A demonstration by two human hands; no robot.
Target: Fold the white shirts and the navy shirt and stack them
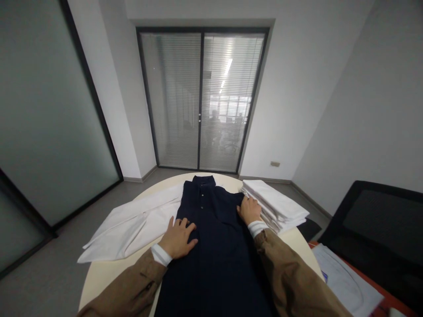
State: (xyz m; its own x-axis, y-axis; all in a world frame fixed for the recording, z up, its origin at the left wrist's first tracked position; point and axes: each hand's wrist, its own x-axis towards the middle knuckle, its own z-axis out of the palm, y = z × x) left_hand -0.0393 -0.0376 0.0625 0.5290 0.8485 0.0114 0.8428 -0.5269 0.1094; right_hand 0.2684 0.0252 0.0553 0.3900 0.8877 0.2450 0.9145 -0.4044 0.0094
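A dark navy shirt [214,255] with a collar and a short row of buttons lies front up on the round table [307,251], its collar toward the far edge. My left hand [178,237] rests flat on the shirt's left side, fingers spread. At the shirt's upper right edge, by the shoulder, my right hand [249,210] has its fingers curled over the dark fabric. The sleeves of the shirt are not visible as separate parts. Its lower end runs out of view toward me.
White cloth [132,224] lies on the left, hanging past the table edge. A stack of folded white cloth [274,202] sits close to my right hand. To the right stands a black mesh chair [380,229], with a light grey cloth [346,277] on its reddish seat.
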